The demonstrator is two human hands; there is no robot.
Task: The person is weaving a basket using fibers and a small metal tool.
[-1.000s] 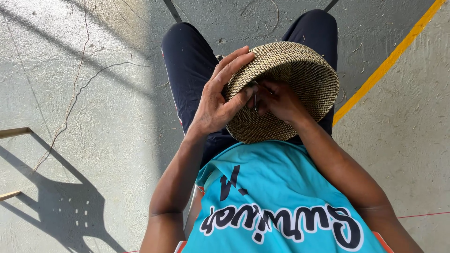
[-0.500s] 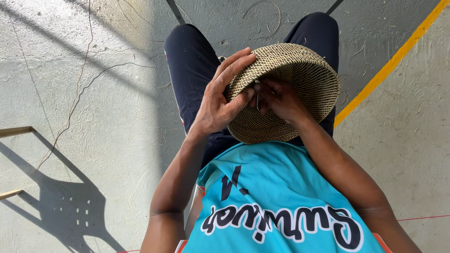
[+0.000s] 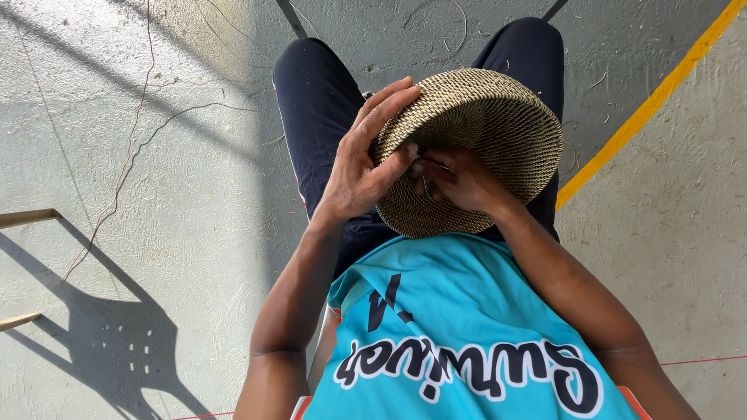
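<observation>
Grip: L hand [image 3: 362, 167] + R hand [image 3: 459, 180] both clasp woven basket [image 3: 490, 128] (on lap).

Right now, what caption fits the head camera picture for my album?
Seated person's left hand and right hand work on a round woven basket held on the lap.

One woven basket [image 3: 482, 132], two hands [image 3: 366, 163].
</observation>
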